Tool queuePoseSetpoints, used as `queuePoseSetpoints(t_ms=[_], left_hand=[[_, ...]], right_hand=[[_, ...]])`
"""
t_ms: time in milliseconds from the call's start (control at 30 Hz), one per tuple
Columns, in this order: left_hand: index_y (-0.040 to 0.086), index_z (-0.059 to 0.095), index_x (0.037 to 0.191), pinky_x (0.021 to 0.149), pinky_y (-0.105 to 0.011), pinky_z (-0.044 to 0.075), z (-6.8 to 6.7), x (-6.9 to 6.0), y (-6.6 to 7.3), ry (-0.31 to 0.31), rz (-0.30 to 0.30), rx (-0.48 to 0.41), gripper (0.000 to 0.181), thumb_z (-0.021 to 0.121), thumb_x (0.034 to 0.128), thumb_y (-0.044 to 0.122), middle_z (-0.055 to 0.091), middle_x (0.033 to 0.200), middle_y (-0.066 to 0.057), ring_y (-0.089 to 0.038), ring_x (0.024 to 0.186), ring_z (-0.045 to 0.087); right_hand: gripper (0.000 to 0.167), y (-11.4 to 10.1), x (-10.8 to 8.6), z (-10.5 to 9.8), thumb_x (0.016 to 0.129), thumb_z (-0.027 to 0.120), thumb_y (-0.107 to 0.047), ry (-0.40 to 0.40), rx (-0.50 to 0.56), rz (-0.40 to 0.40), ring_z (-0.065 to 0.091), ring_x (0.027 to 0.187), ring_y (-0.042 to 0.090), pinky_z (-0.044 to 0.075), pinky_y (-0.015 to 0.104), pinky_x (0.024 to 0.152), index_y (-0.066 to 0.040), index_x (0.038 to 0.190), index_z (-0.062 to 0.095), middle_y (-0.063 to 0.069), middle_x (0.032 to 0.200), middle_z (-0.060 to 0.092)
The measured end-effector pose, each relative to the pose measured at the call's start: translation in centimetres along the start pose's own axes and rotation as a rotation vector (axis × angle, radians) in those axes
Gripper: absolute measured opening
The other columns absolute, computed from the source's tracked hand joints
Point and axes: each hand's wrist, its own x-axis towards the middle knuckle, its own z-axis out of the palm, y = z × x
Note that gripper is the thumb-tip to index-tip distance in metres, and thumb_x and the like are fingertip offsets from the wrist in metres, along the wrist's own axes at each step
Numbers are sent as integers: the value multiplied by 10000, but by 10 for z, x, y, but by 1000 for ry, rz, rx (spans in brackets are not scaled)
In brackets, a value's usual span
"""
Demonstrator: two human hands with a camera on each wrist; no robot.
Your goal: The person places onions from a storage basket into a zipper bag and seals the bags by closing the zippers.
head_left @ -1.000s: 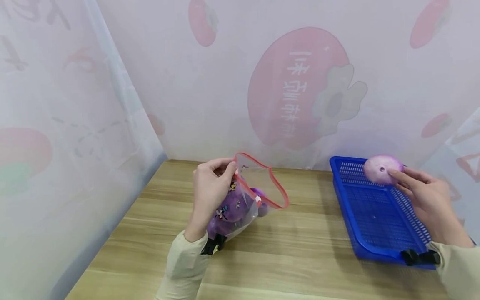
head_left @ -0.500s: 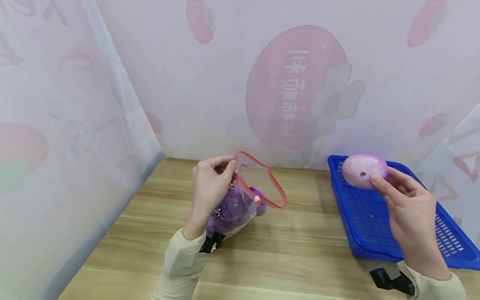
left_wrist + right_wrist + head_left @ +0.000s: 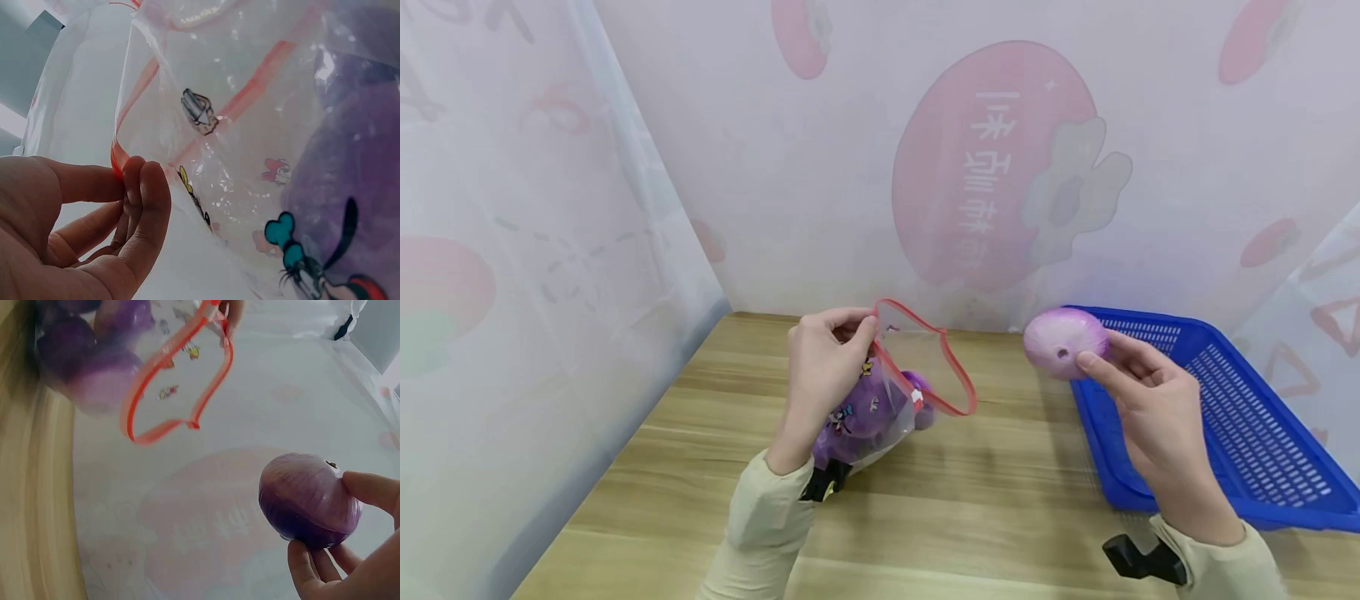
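My left hand (image 3: 823,358) pinches the red zip edge of a clear zip bag (image 3: 889,437) printed with cartoon figures. The bag's mouth gapes toward the right, and several purple round things (image 3: 65,344) show inside through the plastic. Between the thumb and fingers of my right hand (image 3: 1161,417) is a purple-and-pale-pink onion (image 3: 1060,342), with a small dark hole in its end. It is held up right of the bag's mouth, apart from it, near the basket's left rim. In the right wrist view the onion (image 3: 306,500) shows fine streaks and a darker underside.
A blue slotted plastic basket (image 3: 1097,442) stands on the right of the wood-grain table (image 3: 700,450), partly behind my right hand. A pale printed curtain (image 3: 820,183) hangs behind the table and along its left side.
My right hand has carried the onion leftward from over the basket toward the bag. The left hand and the bag have stayed nearly in place.
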Motion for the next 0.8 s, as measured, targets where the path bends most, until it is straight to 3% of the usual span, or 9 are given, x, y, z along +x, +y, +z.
queuePoseSetpoints(t_ms=[333,500,800], left_hand=[[68,782,940,499,-290,531,7,-2,3,-37,-16,6,112,680,902,97,693,709,11,-131,559,630],[55,778,953,496,-293,534,9,-5,5,-69,-30,-13,120,674,906,93,704,734,-38,-157,561,646],[42,779,941,491,-277,532,13,-4,2,-72,11,2,110,686,895,78,690,713,5,-110,551,623]], right_hand=[[355,18,-16,30,869,714,43,-117,-158,122,613,1018,164,511,234,873,3,1217,650,80,1099,666],[392,27,-19,41,868,746,-27,-119,-239,168,613,1036,175,505,241,889,14,1240,629,74,1107,668],[468,49,-10,62,853,781,-100,-114,-222,217,575,1093,237,498,281,919,26,1269,609,125,1186,626]])
